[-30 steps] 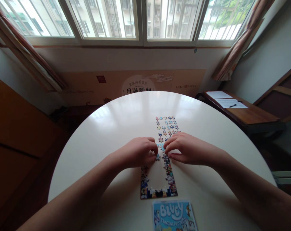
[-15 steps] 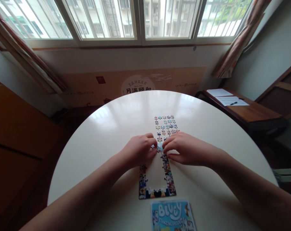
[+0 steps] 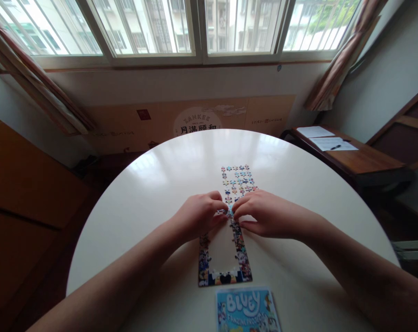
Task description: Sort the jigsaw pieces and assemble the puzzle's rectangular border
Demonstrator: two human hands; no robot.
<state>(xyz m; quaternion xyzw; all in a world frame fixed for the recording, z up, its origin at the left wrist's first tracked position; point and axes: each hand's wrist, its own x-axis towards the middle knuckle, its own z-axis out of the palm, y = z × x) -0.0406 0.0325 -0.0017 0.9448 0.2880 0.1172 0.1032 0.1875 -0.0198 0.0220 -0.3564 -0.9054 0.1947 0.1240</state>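
A partly joined jigsaw puzzle [image 3: 244, 258] lies on the table as a narrow rectangular border around bare tabletop. My left hand [image 3: 205, 210] is at its far edge, fingers curled and closed on a puzzle piece [image 3: 223, 211] that shows partly between them. Facing it, my right hand [image 3: 264, 211] has bent fingers closed on the far right corner; the fingertips cover most of what they grip. Light-blue pieces [image 3: 230, 210] show in the small gap between both hands. Beyond them, several loose puzzle pieces [image 3: 242, 175] lie in rows.
The round white table [image 3: 132, 230] carries everything. Near its front edge lies a blue picture card [image 3: 245, 309] lettered "Bluey". A wooden side table [image 3: 378, 159] with papers [image 3: 333, 144] and a pen stands to the right. Windows and a printed panel [image 3: 271, 115] are behind.
My left hand has shifted very slightly right, bringing its fingertips closer to those of my right hand at the far edge. The right hand has barely moved.
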